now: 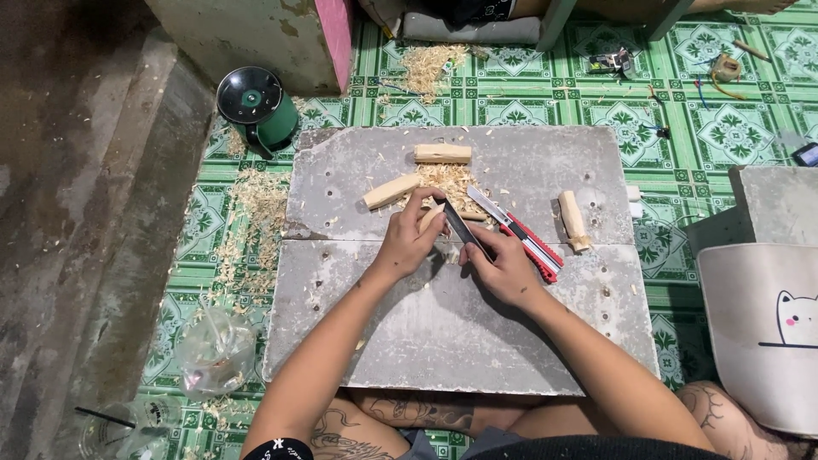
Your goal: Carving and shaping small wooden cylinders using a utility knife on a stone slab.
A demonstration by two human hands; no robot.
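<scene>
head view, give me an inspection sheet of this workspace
surface: grey board, cracked across the middle, wood shavings on it
job's things: left hand holds a small wood piece; right hand holds a dark blade against it
clutter: three wood pieces, red utility knife
grippers: both hands closed on their items
cables: nothing seen
surroundings: green tiled floor, green kettle, plastic cups

Wood piece [430, 216]: mostly hidden in left hand [411, 243] grip. Cat-print bag [767, 332]: cut off at right edge.
</scene>
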